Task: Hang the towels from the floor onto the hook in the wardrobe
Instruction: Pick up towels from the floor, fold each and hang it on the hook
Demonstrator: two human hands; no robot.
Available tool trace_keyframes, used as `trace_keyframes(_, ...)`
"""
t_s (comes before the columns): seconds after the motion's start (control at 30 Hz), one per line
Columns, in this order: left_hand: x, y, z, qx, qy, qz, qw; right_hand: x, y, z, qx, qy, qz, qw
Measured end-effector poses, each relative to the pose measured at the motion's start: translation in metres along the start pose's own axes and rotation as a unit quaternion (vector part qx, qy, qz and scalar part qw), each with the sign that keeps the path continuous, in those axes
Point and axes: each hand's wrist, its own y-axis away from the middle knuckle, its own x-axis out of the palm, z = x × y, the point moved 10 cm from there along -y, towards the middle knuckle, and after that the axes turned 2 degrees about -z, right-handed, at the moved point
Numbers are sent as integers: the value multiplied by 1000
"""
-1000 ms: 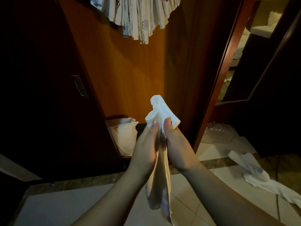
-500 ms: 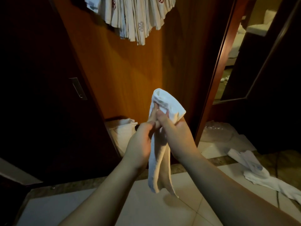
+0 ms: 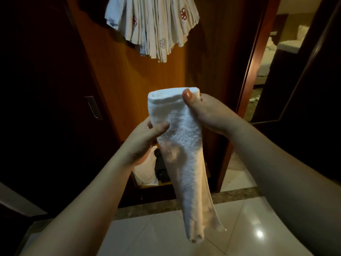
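White embroidered towels [image 3: 153,28] hang bunched at twelve o'clock against the wardrobe's wooden back panel [image 3: 129,85], and on the wardrobe floor at six o'clock of them, behind my left wrist, lies a pale bundle [image 3: 145,172] I cannot identify. Between them I hold a white terry towel [image 3: 182,145] upright, its tail dangling over the glossy floor tiles [image 3: 239,228]. My right hand [image 3: 208,113] pinches its folded top at two o'clock and my left hand [image 3: 145,139] pinches its edge at nine o'clock.

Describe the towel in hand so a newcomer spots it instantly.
Start at the wooden wardrobe back panel; below its hanging towels, the plain white towel droops between left hand and right hand. Unlike those above, it has no emblem.
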Motion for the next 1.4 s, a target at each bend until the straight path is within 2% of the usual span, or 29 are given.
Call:
trace_keyframes(0.1, 5, -3, -10, 2, 22, -12, 1000, -6, -13, 13, -19, -57, 14, 998)
trace_keyframes(0.17, 12, -5, -20, 7, 37, -15, 999, -10, -22, 4, -4, -146, 7, 989)
trace_keyframes(0.2, 15, -6, -25, 5, 48, -15, 999, -11, -25, -8, 25, -225, 6, 974)
trace_keyframes(0.27, 17, -7, -32, -11, 77, -22, 997, 1, -23, -42, 89, -386, 26, 918)
trace_keyframes(0.3, 16, -8, -34, -22, 89, -31, 995, 12, -19, -61, 120, -430, 34, 894)
trace_keyframes(0.37, 11, -11, -41, -39, 108, -51, 992, 45, -2, -104, 188, -467, 38, 863)
trace_keyframes(0.43, 4, -17, -50, -51, 122, -73, 988, 84, 15, -131, 244, -464, 71, 848)
trace_keyframes(0.6, -33, -31, -66, -75, 125, -169, 975, 125, 27, -133, 231, -518, 116, 815)
trace_keyframes(0.67, -49, -36, -69, -82, 119, -199, 969, 126, 28, -129, 201, -517, 112, 824)
trace_keyframes(0.83, -71, -45, -75, -90, 131, -230, 960, 122, 27, -121, 145, -399, 76, 902)
trace_keyframes(1.0, -82, -52, -87, -74, 143, -252, 954, 108, 23, -112, 83, -308, 38, 947)
trace_keyframes(1.27, -81, -58, -90, -85, 165, -248, 951, 76, 26, -106, 18, -199, -64, 978)
trace_keyframes(1.4, -78, -60, -91, -97, 177, -240, 950, 74, 24, -108, 40, -279, -47, 958)
